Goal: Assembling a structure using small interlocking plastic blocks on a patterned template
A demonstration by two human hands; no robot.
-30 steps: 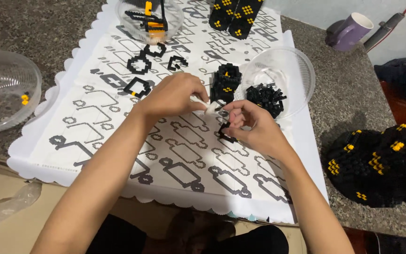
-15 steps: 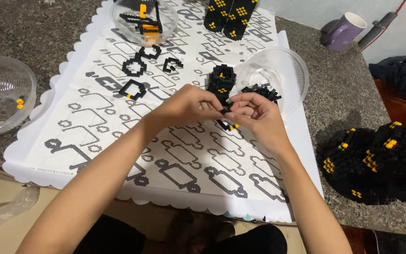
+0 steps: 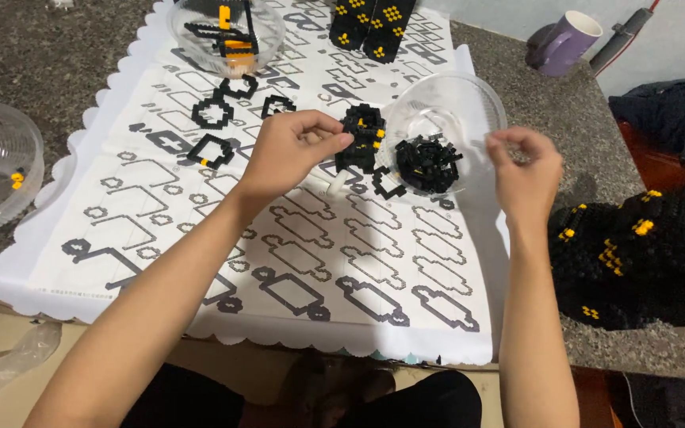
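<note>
The left hand hovers over the white, scallop-edged instruction sheet, which is printed with rows of grey and black outline shapes and lies on the speckled stone worktop. Its grip is pinched, fingertips right against a small black block assembly with yellow studs beside the clear plastic bowl of loose black bricks. Whether it actually grasps the assembly, I cannot tell. The right hand is raised at that bowl's right rim, fingers pinched together; anything held is too small to see. A purple mug stands at the far corner, and a large black-and-yellow block model sits at the right.
</note>
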